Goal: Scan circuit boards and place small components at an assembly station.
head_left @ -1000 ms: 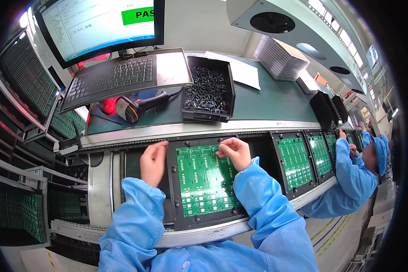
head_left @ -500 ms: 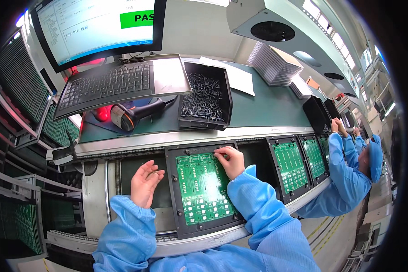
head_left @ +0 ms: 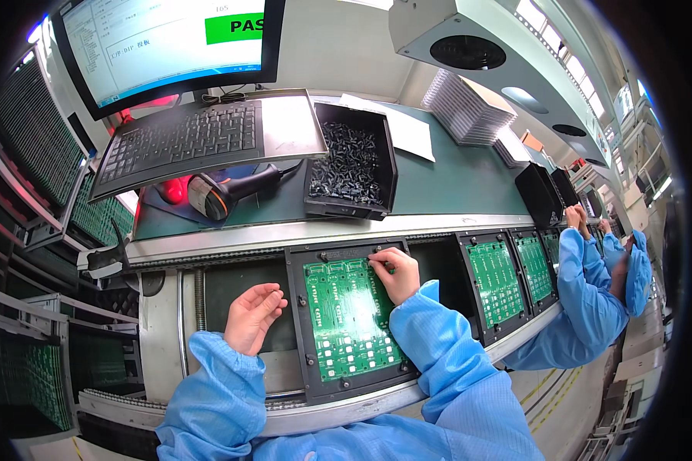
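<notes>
A green circuit board (head_left: 347, 319) lies in a black carrier frame (head_left: 306, 374) with small black knobs round its edge. My right hand (head_left: 398, 276) is at the board's upper right corner, its thumb and forefinger pinched beside a knob. Whatever lies between those fingertips is hidden. Left of the frame, my left hand (head_left: 254, 319) hovers apart from the board with fingers curled and thumb against forefinger. Anything inside it is too small to make out.
A black bin (head_left: 350, 201) of small dark parts stands on the green bench beyond the rail. Nearby are a keyboard (head_left: 184, 142), a barcode scanner (head_left: 223, 192) and a monitor (head_left: 169, 46). More framed boards (head_left: 494, 283) line the rail rightward, where a co-worker in blue (head_left: 592, 284) works.
The fingers of my left hand have drawn together from a looser, more open pose. My right hand keeps its pinch at the board's corner. The frame appears slightly farther right in view.
</notes>
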`<state>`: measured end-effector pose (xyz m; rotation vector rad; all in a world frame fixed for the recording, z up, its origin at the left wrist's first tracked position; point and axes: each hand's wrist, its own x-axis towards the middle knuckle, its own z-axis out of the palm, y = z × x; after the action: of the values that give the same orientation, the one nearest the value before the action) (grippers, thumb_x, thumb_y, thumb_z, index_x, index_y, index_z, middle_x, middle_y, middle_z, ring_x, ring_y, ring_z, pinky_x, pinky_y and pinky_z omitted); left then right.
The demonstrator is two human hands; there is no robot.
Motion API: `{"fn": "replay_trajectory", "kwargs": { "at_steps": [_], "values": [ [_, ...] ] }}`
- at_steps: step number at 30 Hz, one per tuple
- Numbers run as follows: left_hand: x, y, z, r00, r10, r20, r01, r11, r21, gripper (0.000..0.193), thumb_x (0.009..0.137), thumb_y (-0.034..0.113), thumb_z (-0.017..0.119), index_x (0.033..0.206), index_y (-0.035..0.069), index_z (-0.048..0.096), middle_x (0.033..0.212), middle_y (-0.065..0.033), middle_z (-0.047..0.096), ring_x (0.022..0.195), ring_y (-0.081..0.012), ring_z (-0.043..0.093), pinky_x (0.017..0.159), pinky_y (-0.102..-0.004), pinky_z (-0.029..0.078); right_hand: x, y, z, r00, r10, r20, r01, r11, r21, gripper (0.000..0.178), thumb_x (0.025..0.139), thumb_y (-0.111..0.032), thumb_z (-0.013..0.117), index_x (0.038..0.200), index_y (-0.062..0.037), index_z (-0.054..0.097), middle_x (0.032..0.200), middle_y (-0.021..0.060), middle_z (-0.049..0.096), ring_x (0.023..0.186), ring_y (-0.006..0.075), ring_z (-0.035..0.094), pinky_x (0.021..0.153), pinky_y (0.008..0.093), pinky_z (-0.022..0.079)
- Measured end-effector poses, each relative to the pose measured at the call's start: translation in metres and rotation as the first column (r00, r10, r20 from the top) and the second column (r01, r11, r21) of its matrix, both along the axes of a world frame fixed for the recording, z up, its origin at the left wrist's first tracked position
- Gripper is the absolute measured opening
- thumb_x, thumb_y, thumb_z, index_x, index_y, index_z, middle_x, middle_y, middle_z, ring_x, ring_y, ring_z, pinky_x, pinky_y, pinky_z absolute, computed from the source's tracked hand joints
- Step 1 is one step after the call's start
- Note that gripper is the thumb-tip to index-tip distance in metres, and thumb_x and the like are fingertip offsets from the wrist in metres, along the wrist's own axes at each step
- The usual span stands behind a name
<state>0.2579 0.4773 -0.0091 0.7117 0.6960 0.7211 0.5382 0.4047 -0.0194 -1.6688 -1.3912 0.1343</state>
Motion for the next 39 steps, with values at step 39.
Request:
{"fn": "replay_trajectory", "kwargs": {
  "at_steps": [39],
  "values": [
    [0.120,-0.005,-0.007,0.676,0.646,-0.353,0.375,0.110,0.920,0.011,0.072,0.004,0.060,0.081,0.002,0.065,0.080,-0.0103,0.063,0.069,-0.0273,0.061,0.062,-0.0332,0.049,0.023,-0.033,0.009,0.958,0.061,0.280,-0.051,0.998,-0.044,0.008,0.075,-0.013,0.063,0.080,-0.0061,0.064,0.082,0.0082,0.062,0.075,0.0265,0.061,0.066,0.0334,0.050]
  ]
}}
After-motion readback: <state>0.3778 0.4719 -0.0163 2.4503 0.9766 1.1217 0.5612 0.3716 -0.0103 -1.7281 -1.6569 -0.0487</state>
